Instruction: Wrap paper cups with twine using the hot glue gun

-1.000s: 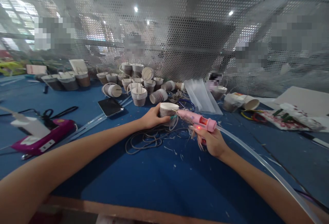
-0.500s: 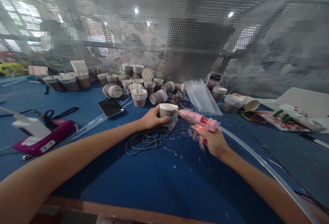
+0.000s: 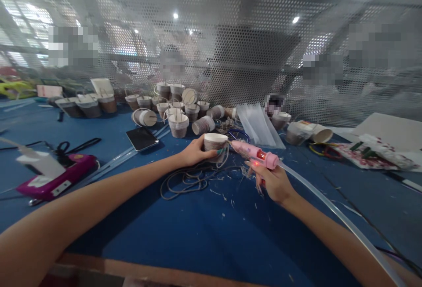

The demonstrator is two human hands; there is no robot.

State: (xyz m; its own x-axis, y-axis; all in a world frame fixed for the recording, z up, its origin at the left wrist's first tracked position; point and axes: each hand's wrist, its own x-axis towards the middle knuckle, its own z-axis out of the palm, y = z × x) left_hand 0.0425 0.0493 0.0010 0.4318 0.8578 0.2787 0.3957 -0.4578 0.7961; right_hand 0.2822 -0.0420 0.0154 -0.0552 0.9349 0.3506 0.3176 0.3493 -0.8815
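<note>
My left hand (image 3: pixel 197 151) is closed around the side of a small pot-shaped cup (image 3: pixel 214 142) with a white rim and a grey-brown wall. Its thumb lies across the cup's front. In my right hand (image 3: pixel 273 181) is a pink glue gun (image 3: pixel 252 151), with its nozzle at the cup's right rim; I cannot tell whether it touches. A small red light glows on the gun's side, and a long translucent glue stick (image 3: pixel 325 201) runs out of its back. Thin cord (image 3: pixel 184 183) lies in loose loops below the cup, and a strand hangs at its right side.
Several similar cups (image 3: pixel 178 125) with cord handles stand or lie behind. A phone (image 3: pixel 142 139) and a purple power strip (image 3: pixel 62 177) are on the left. Clear plastic sheets (image 3: pixel 259 126) and a bundle of white flowers (image 3: pixel 376 150) lie to the right. A perforated metal screen (image 3: pixel 250 58) closes the back.
The glue gun's nozzle has shifted very slightly right along the cup's rim. Both hands keep their grip, and the rest looks the same.
</note>
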